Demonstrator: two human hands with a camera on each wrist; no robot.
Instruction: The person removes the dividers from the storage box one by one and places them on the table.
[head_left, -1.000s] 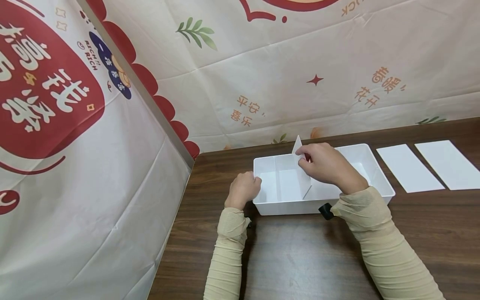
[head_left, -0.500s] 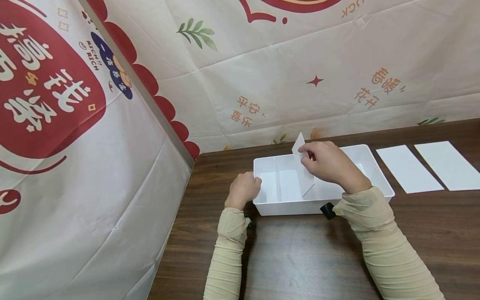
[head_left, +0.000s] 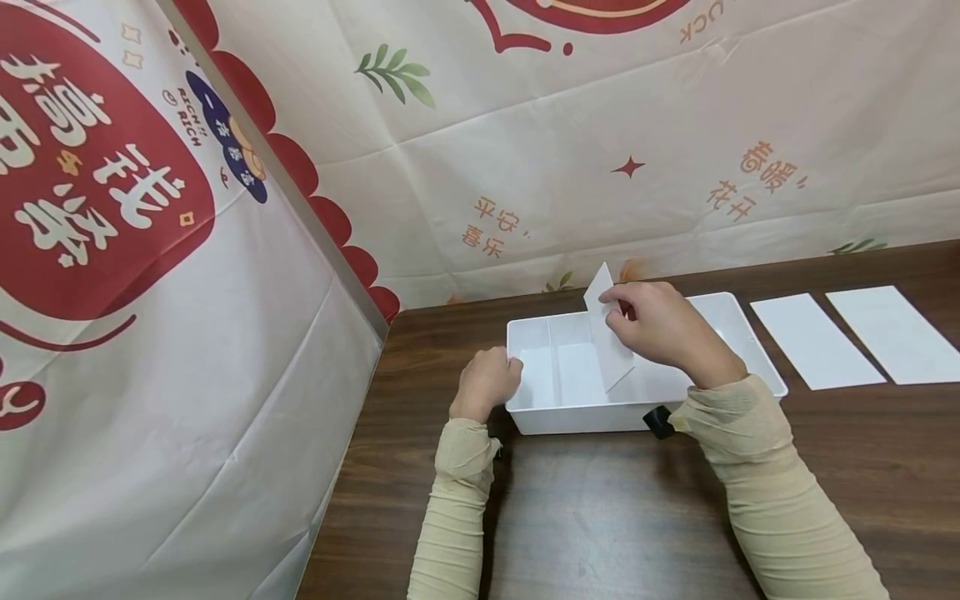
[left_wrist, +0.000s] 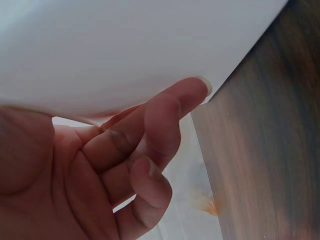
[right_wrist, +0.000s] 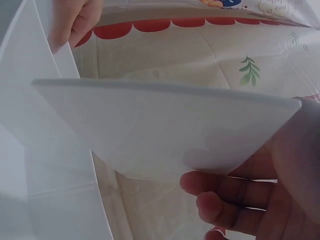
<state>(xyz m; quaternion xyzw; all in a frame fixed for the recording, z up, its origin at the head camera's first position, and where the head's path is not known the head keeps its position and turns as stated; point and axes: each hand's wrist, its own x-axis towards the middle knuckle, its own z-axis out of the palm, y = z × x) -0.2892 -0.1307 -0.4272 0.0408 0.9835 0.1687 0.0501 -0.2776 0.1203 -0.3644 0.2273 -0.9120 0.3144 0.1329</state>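
Observation:
A long white box (head_left: 577,421) stands on the table in the head view. My left hand (head_left: 486,383) grips the rim of its left end. The left wrist view shows the left fingers (left_wrist: 165,120) curled against the box's white wall (left_wrist: 110,55). Between thumb and fingers, my right hand (head_left: 660,323) pinches a thin white panel (head_left: 611,346). That panel stands on edge and tilted in the box, with its top corner above the back rim. In the right wrist view the panel (right_wrist: 165,120) spans crosswise, and the right thumb is largely hidden.
A divider (head_left: 555,367) crosses the box near its left end. Two white panels (head_left: 817,342) lie flat on the wooden table (head_left: 585,517) to the right. Printed cloth (head_left: 465,125) hangs behind the table and at the left.
My right hand has shifted slightly right, taking the panel with it; the panel's upper corner sits a little higher. My left hand stays at the box's left end.

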